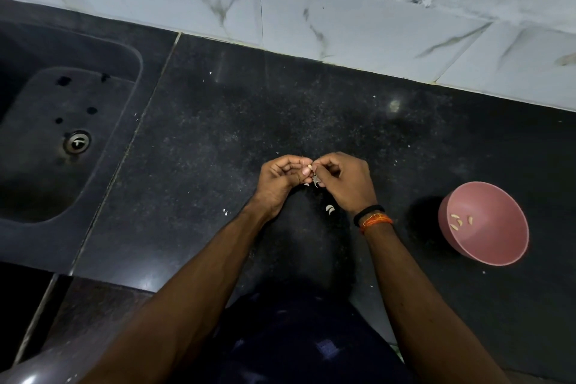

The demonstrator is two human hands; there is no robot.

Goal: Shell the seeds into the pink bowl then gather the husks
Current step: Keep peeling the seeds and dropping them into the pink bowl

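Note:
My left hand point(282, 179) and my right hand point(343, 182) meet fingertip to fingertip over the black counter. Between them they pinch a small pale seed point(310, 167), with a grey bit of husk point(316, 180) hanging just below it. Two white husk pieces point(330, 209) lie on the counter under my right wrist, and a tiny white fleck point(225, 212) lies left of my left wrist. The pink bowl point(495, 254) stands to the right, apart from both hands, with several pale shelled seeds point(459, 221) inside.
A dark sink point(40, 190) with a metal drain point(77, 141) fills the left side, its rim next to the counter. A white marble-tiled wall point(343, 19) runs along the back. The counter's front edge is near my body; small white specks dot the surface.

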